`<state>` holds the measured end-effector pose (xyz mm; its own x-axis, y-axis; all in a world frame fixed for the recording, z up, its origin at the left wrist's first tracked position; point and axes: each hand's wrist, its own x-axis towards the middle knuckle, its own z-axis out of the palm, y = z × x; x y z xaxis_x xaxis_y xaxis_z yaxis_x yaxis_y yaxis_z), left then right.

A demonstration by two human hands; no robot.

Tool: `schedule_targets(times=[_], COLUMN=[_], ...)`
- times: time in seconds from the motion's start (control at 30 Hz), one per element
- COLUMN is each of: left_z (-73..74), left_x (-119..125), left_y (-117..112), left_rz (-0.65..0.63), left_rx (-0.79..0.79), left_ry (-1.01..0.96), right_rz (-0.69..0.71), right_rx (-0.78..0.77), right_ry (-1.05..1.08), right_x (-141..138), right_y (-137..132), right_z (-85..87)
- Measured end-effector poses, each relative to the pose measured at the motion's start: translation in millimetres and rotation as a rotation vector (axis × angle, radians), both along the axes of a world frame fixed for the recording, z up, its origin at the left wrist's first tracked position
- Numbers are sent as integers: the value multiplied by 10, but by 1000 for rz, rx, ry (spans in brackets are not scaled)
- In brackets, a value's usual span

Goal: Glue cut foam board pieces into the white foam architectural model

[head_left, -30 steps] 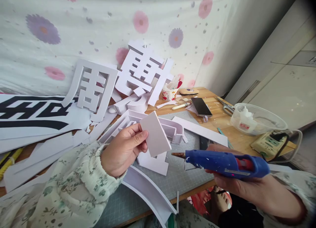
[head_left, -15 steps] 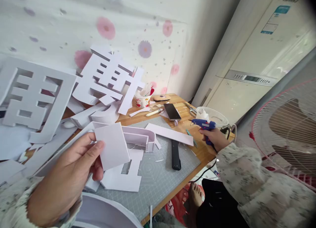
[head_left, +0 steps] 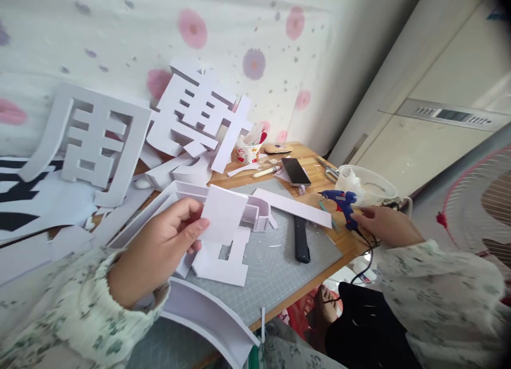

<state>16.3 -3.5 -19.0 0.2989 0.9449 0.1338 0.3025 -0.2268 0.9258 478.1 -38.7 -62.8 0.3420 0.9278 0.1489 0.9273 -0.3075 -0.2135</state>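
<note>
Between the thumb and fingers of my left hand (head_left: 159, 249) is a flat, roughly square piece of white foam board (head_left: 224, 215), held up over the work. Beneath it lies a white cut-out piece (head_left: 225, 268) with notches, partly covered. Behind stands a white curved channel-shaped piece (head_left: 261, 212) with raised walls. On the right, my right hand (head_left: 387, 225) is beside the handle of a blue glue gun (head_left: 341, 198), its fingers stretched out and not wrapped round it. The glue gun's nozzle points left, and its black cord hangs off the table edge.
A grey cutting mat (head_left: 279, 284) carries a black-handled cutter (head_left: 302, 241) and a white strip (head_left: 295, 206). Farther back are a phone (head_left: 296, 171), a paper cup (head_left: 248, 153), scissors (head_left: 330, 170) and a plastic tub (head_left: 379, 185). Large white characters (head_left: 107, 140) lean left; a fan (head_left: 479, 209) stands right.
My right hand has loosened from the glue gun's handle and drawn back to the right. My left hand still holds the foam board square. The view has swung left.
</note>
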Motion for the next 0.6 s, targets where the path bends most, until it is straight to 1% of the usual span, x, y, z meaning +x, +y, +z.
schedule_targets(times=[0.07,0.13,0.2,0.23,0.3,0.33,0.37,0.4,0.47,0.53,0.6], left_z=[26,54,74,80,82,81,77,73,59,41,22], left_x=[6,18,25,25,21,20,21,23,29,29,16], left_y=[7,8,5,3,-5,-10,-15,-18,-20,-9,11], left_rz=[-9,-4,-15,-34,-92,-124,-155,-184,-251,-303,-330], left_rx=[19,14,26,50,119,153,183,209,239,247,243], left_ry=[55,66,71,88,156,201,247,288,358,412,443], right_rz=[76,159,280,370,604,680,756,821,906,954,981], right_rx=[7,12,28,47,200,263,301,306,311,297,261], right_ry=[-40,-40,8,57,178,201,222,252,303,343,384], right_x=[-65,-251,-567,-762,-1179,-1380,-1564,-1724,-1965,-2107,-2176], right_y=[-173,-329,-437,-466,-470,-448,-414,-374,-290,-223,-187], right_z=[120,228,319,359,424,447,459,460,424,355,279])
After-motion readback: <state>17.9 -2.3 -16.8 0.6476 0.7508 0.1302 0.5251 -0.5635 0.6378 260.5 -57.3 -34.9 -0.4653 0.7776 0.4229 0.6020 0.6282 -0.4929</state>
